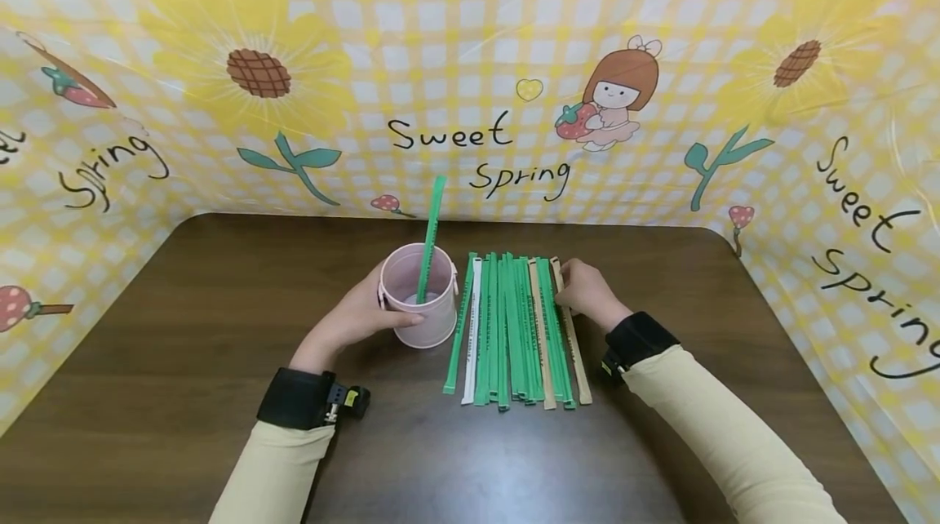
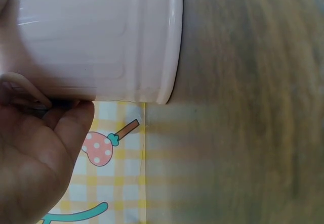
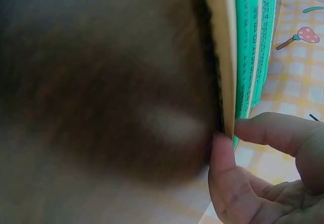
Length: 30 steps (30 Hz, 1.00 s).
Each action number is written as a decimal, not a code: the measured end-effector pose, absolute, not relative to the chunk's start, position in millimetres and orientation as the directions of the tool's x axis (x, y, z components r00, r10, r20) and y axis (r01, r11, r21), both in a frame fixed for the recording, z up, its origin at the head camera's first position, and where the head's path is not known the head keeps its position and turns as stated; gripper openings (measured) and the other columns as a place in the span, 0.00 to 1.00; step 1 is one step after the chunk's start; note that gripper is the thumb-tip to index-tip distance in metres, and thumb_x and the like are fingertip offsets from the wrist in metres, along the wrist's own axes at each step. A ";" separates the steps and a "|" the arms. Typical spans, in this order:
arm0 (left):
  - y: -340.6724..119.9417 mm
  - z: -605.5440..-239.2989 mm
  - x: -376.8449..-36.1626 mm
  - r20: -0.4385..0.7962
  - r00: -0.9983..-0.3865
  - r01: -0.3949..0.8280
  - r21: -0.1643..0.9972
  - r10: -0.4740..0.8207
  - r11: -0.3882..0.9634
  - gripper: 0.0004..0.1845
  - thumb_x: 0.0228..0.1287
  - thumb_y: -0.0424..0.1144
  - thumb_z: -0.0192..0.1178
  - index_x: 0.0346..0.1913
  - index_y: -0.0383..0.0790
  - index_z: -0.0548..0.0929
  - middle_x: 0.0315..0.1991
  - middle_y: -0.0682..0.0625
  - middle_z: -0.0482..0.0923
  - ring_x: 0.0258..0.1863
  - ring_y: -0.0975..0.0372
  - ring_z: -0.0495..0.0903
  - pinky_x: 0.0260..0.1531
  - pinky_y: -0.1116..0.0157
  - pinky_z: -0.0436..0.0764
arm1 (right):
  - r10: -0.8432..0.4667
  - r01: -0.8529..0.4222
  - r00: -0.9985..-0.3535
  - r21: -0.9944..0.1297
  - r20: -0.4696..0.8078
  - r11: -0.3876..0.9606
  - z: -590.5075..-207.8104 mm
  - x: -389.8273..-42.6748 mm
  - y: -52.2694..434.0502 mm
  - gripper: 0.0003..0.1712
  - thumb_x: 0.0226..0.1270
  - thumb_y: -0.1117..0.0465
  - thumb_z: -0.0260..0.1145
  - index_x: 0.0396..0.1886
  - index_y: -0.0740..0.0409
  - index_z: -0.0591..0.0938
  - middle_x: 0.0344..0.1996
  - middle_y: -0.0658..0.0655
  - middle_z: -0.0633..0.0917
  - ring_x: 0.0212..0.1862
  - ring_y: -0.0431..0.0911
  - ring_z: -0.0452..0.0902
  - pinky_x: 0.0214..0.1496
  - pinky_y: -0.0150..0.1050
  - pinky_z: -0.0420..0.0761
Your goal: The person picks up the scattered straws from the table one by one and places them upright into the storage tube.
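My left hand (image 1: 360,316) is wrapped around the pink cup (image 1: 419,295), steadying it near table centre; my right hand (image 1: 583,289) pinches the far end of the tan wrapped straw (image 1: 571,332) at the 3 o'clock edge of the row of straws (image 1: 514,332). I judge this barely begun: 1 green straw (image 1: 429,234) stands in the cup, the rest lie flat. The brown table (image 1: 184,361) is open from 6 to 9 o'clock; the backdrop (image 1: 470,59) walls 12 o'clock.
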State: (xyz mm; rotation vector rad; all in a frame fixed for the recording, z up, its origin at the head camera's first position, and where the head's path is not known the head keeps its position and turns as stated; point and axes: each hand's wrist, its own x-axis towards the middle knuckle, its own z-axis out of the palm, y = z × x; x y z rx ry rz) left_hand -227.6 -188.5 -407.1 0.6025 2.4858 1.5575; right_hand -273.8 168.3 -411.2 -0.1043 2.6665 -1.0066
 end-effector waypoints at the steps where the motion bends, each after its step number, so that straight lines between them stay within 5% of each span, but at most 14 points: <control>1: -187.9 -406.5 -227.8 0.088 -0.908 0.258 0.888 0.410 0.381 0.51 0.56 0.35 0.76 0.78 0.42 0.57 0.70 0.38 0.70 0.68 0.43 0.70 0.69 0.40 0.70 | -0.155 0.045 -0.957 -0.653 -0.245 0.756 -410.5 -274.2 168.6 0.31 0.68 0.70 0.62 0.69 0.75 0.66 0.46 0.70 0.80 0.37 0.54 0.81 0.38 0.41 0.83; 7: -186.1 -405.0 -228.8 0.092 -0.905 0.260 0.893 0.416 0.368 0.51 0.55 0.35 0.76 0.78 0.41 0.58 0.69 0.37 0.70 0.68 0.43 0.71 0.69 0.41 0.70 | -0.126 0.072 -0.958 -0.641 -0.258 0.764 -406.8 -276.6 174.1 0.33 0.67 0.67 0.64 0.68 0.76 0.67 0.63 0.77 0.76 0.45 0.61 0.84 0.41 0.44 0.88; 13: -186.1 -406.1 -228.5 0.089 -0.907 0.253 0.897 0.411 0.363 0.50 0.55 0.34 0.77 0.78 0.41 0.59 0.69 0.37 0.70 0.68 0.43 0.71 0.69 0.41 0.70 | -0.163 0.017 -0.963 -0.651 -0.214 0.759 -393.4 -280.1 186.2 0.27 0.70 0.68 0.60 0.66 0.77 0.73 0.59 0.77 0.79 0.39 0.58 0.86 0.44 0.44 0.87; 20: -186.0 -409.4 -228.3 0.090 -0.908 0.254 0.895 0.409 0.367 0.50 0.56 0.33 0.76 0.78 0.42 0.58 0.70 0.38 0.70 0.69 0.43 0.70 0.69 0.43 0.70 | -0.219 -0.089 -0.973 -0.755 -0.074 0.649 -344.9 -285.1 191.3 0.26 0.75 0.66 0.56 0.68 0.72 0.72 0.51 0.71 0.81 0.49 0.58 0.82 0.52 0.48 0.86; 25: -187.7 -409.4 -227.7 0.080 -0.914 0.238 0.900 0.398 0.366 0.51 0.54 0.32 0.76 0.78 0.44 0.58 0.70 0.38 0.70 0.70 0.44 0.69 0.70 0.41 0.68 | -0.169 -0.133 -0.983 -0.897 0.066 0.421 -316.1 -279.9 174.3 0.27 0.76 0.67 0.57 0.71 0.70 0.69 0.49 0.63 0.79 0.46 0.42 0.79 0.46 0.31 0.85; 30: -185.5 -408.8 -230.2 0.082 -0.908 0.249 0.895 0.411 0.370 0.51 0.54 0.32 0.76 0.78 0.44 0.58 0.70 0.39 0.70 0.70 0.44 0.69 0.70 0.41 0.68 | -0.068 -0.185 -0.980 -0.983 0.185 -0.014 -302.5 -269.8 146.7 0.21 0.75 0.71 0.57 0.65 0.67 0.69 0.40 0.48 0.77 0.39 0.34 0.79 0.43 0.26 0.85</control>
